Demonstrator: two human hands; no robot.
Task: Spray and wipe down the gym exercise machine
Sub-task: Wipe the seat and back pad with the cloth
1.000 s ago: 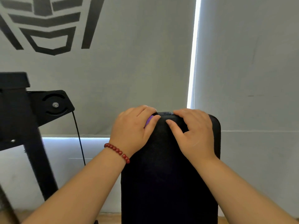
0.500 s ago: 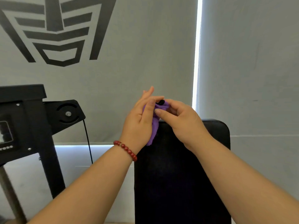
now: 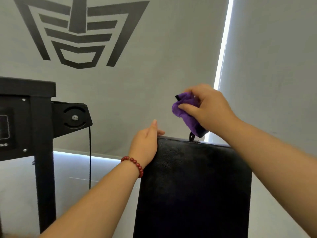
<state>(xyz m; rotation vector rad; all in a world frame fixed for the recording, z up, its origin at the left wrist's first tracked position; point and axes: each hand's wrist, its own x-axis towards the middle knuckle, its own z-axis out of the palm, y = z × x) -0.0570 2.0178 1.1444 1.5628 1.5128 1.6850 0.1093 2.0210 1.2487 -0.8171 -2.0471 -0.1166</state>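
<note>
From your head view, you are facing grey fabric blinds (image 3: 163, 79) printed with a dark angular emblem (image 3: 77, 36); a black metal frame (image 3: 43, 152) with a round pulley (image 3: 75, 117) and a thin cable (image 3: 89, 157) is standing at the left. Your right hand (image 3: 211, 109) is pinching the bunched, fuzzy purple cloth (image 3: 181, 111) just above the top edge of the black grained pad (image 3: 193, 186). Your left hand (image 3: 145, 140), fingers relaxed and holding nothing, is resting at the pad's top left corner.

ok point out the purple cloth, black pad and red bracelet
purple cloth (image 3: 180, 114), head view, bunched left fold
black pad (image 3: 193, 186), head view, front face
red bracelet (image 3: 135, 163), head view, middle beads
</note>
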